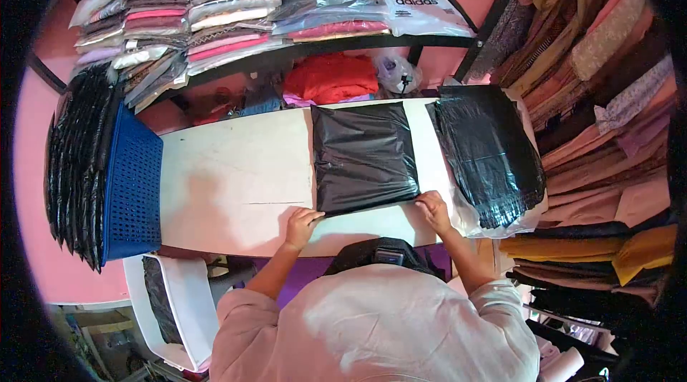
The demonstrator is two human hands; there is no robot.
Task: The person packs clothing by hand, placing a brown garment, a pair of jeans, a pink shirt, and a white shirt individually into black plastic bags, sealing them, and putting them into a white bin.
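A black plastic bag lies flat on the white table, its surface lightly wrinkled. At its near left corner, my left hand pinches the edge between thumb and fingers. The near right corner is pinched by my right hand in the same way. To the right of this bag lies a pile of shiny black plastic bags on a clear plastic sheet. What is inside the black bag between my hands is hidden.
A blue basket holding many black packages stands at the left. Behind the table, a shelf carries stacked packed clothes. Garments hang at the right. A white bin stands below, near left.
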